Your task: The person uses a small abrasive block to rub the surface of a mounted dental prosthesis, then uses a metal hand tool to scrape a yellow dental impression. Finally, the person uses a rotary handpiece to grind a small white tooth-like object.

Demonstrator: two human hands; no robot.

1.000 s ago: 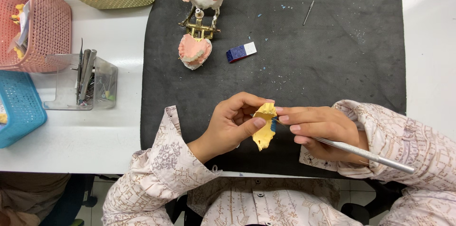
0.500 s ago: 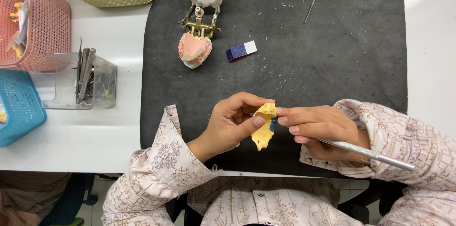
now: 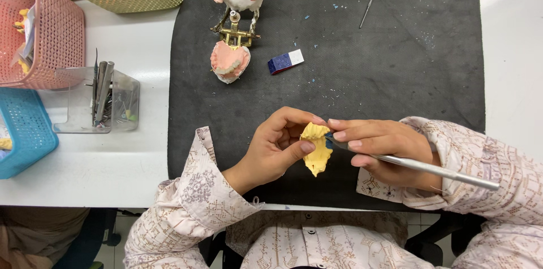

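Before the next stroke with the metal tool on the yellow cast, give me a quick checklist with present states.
1. Left hand grips the yellow cast: ok.
2. Right hand holds the metal tool: ok.
3. Tool tip meets the cast at its blue patch: ok.
4. Work held over the black mat: ok.
5. Hinged jaw model stands apart from both hands: ok.
6. How deep the tip bites: cannot tell.
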